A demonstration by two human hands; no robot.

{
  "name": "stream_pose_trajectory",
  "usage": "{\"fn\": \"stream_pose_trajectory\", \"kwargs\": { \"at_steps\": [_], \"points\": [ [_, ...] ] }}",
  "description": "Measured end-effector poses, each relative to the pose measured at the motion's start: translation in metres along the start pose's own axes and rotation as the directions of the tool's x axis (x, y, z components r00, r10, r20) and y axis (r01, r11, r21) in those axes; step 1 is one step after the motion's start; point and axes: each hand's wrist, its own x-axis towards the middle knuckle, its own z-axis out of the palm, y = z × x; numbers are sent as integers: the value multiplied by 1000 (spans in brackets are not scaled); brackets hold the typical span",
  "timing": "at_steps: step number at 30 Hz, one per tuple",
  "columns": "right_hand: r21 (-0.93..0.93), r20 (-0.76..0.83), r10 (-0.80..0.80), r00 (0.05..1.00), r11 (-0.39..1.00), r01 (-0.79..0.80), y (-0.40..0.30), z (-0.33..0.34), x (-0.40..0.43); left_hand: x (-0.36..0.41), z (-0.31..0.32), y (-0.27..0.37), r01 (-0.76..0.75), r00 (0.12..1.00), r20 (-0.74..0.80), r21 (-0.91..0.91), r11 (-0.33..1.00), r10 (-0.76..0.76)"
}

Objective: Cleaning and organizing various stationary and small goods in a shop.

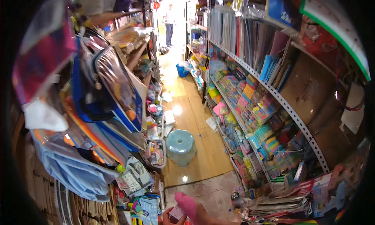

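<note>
Low in the view, my left hand (167,217) holds a small pale box (177,211) between thumb and fingers. My right hand (204,215) is just to its right, with a pink cloth (187,204) bunched in it. The cloth lies against the box's upper right side, and its loose end sticks up to the left. The cloth hides most of my right fingers. Beyond my hands is a floor of pale tiles (205,187) that meets wooden flooring.
A light-blue plastic stool (180,141) stands in the aisle, with a blue bin (182,71) farther off. Packed shelves (249,67) line the right. Clear-fronted bags (117,84) hang at the left. A person (169,25) stands by the bright doorway.
</note>
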Motion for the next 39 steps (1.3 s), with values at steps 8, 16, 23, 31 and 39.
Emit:
{"fn": "stream_pose_trajectory", "kwargs": {
  "at_steps": [8, 16, 23, 31, 39],
  "points": [
    [-613, 219, -356, 908, 674, 412, -50, -32, 60, 52, 40, -5, 185, 982, -17, -114, 976, -188],
    [-581, 189, -17, 982, 804, 125, -53, -76, 110, 108, 61, 15, 195, 944, 263, 37, 980, -198],
    [-387, 83, -177, 981, 901, 196, -127, -70, 152, 165, 109, 72, -74, 929, 367, 70, 995, 43],
    [-707, 93, -287, 953, 656, 267, -177, -75, 245, 254, 174, 106, 42, 980, 198, -344, 938, 28],
    [-770, 76, -43, 996, 633, 86, -241, -97, 372, 410, 243, 160, 273, 962, 187, -611, 743, -199]
  ]
}}
